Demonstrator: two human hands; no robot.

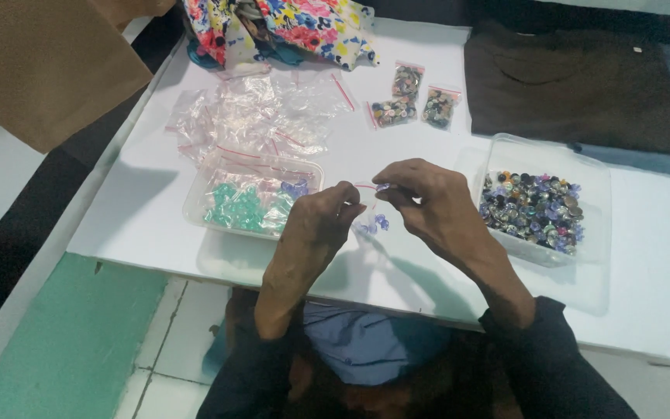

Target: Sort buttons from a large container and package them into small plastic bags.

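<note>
Beads by my left hand (pixel 321 225): green (pixel 236 208)
Beads by my right hand (pixel 428 203): mixed purple, dark (pixel 533 209)
Cloth beyond my hands: floral, multicoloured (pixel 288 27)

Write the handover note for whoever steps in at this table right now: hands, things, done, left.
Left hand: pinches the mouth of a small clear zip bag with a few purple buttons in it.
Right hand: holds a purple button at the bag's mouth.
Things: clear tub of mixed buttons by the right hand; tub of filled green-button bags by the left; pile of empty bags behind it.
Done: three filled bags lie at the far side.
Left: the mixed tub is far from empty; this bag is open.
</note>
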